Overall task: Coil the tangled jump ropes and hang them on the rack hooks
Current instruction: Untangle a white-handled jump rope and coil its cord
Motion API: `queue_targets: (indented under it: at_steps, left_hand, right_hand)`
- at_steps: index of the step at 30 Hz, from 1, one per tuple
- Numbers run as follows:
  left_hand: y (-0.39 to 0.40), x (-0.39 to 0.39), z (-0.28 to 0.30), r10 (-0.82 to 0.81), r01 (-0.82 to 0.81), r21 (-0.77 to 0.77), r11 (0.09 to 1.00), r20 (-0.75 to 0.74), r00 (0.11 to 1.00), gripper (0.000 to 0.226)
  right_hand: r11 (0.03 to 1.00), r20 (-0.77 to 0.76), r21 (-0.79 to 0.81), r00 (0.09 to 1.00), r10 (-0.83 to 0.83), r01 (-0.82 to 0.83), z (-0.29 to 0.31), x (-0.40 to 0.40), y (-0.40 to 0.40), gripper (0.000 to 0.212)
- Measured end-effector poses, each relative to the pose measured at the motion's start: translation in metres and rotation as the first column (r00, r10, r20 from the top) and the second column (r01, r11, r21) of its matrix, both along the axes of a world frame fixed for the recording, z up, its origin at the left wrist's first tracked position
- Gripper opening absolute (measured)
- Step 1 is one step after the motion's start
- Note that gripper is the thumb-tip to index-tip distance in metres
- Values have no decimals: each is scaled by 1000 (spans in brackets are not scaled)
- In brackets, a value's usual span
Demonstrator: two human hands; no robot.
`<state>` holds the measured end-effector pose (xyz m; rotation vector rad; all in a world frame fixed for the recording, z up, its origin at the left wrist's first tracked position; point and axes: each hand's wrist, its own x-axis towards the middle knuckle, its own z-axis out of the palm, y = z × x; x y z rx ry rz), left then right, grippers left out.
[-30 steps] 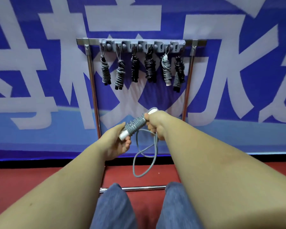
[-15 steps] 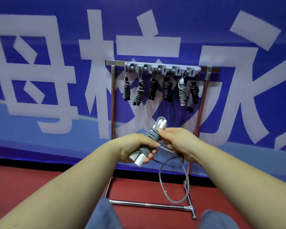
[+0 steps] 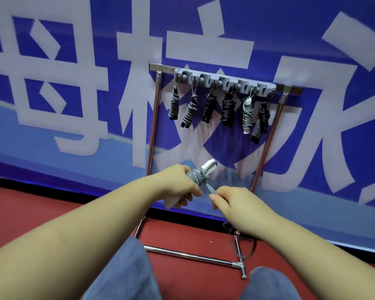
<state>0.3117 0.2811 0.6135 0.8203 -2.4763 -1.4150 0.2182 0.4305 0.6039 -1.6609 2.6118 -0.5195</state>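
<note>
Grey cord wound tight around two white handles forms the coiled jump rope (image 3: 198,177) at centre frame, held in front of a chrome rack (image 3: 153,126) against a blue banner (image 3: 74,83) with large white characters. A person's left hand (image 3: 178,187) wraps its fingers around the bundle, the white handle ends jutting out above and below the fist. The right hand (image 3: 236,202) pinches the rope's free end just beside the coil, thumb and forefinger closed on the short stretch of grey cord running taut between both hands. On the rack's top rail, a grey hook strip (image 3: 224,82) carries six bundled ropes (image 3: 227,109), hanging side by side in black, grey and striped cord. Dark loose rope (image 3: 243,245) lies on the red floor (image 3: 41,208) near the rack's right foot, partly hidden behind the right forearm. Blue-trousered knees (image 3: 126,271) fill the lower edge.
</note>
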Motion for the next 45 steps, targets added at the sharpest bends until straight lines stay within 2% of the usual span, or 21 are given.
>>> queue_targets:
  at_steps: [2,5,8,12,15,17,20,22,25,27,29,32,36,40,43,45]
  left_hand:
    - [-1,1,-1,-17,29,-124,992,89,996,18]
    - [3,4,-2,-79,144,-246,959,257,963,19]
    - [13,7,3,-144,267,-301,916,375,916,13]
    - [23,15,11,-257,417,-273,867,471,844,16]
    - [27,22,9,-349,506,-254,824,477,807,22]
    - [29,27,7,-411,537,-224,813,433,802,24]
    - [31,33,7,-496,547,-130,827,288,819,23]
    - [32,35,9,-532,544,-41,838,166,831,21]
    - [36,36,8,-535,535,108,838,-27,844,24]
    - [37,37,4,-487,503,212,838,-127,864,25]
    - [37,36,-2,-409,445,302,843,-176,895,32]
    - [35,35,-8,-273,360,424,831,-253,928,26]
    - [26,34,-9,-104,206,454,867,-239,965,14]
    - [16,28,-6,24,64,442,895,-192,981,12]
    - [3,23,-3,124,-61,347,936,-160,979,10]
    - [-4,21,-5,121,-112,110,988,-78,990,12]
  right_hand:
    - [996,-157,84,986,51,-38,12,3,3,27]
    - [981,-368,170,917,154,-97,33,6,5,21]
    - [975,-390,177,899,197,-137,51,4,4,26]
    - [974,-160,67,961,224,-215,58,-6,1,24]
    - [963,34,105,969,245,-248,53,-12,1,30]
    - [963,215,132,955,205,-236,47,-17,5,34]
    - [970,540,43,822,180,-240,35,-20,14,43]
    - [975,703,-81,682,202,-206,26,-16,19,31]
    - [970,843,-238,487,230,-46,10,-8,18,50]
    - [952,878,-298,412,245,69,3,0,15,42]
    - [937,865,-323,442,236,132,-3,7,13,36]
    - [941,792,-318,579,193,121,-17,14,13,40]
    - [961,617,-265,779,108,76,-45,9,13,40]
    - [981,417,-188,908,42,40,-53,11,13,36]
    - [999,206,-42,978,28,-20,-55,23,14,26]
    - [997,70,44,996,62,-65,-49,39,12,25]
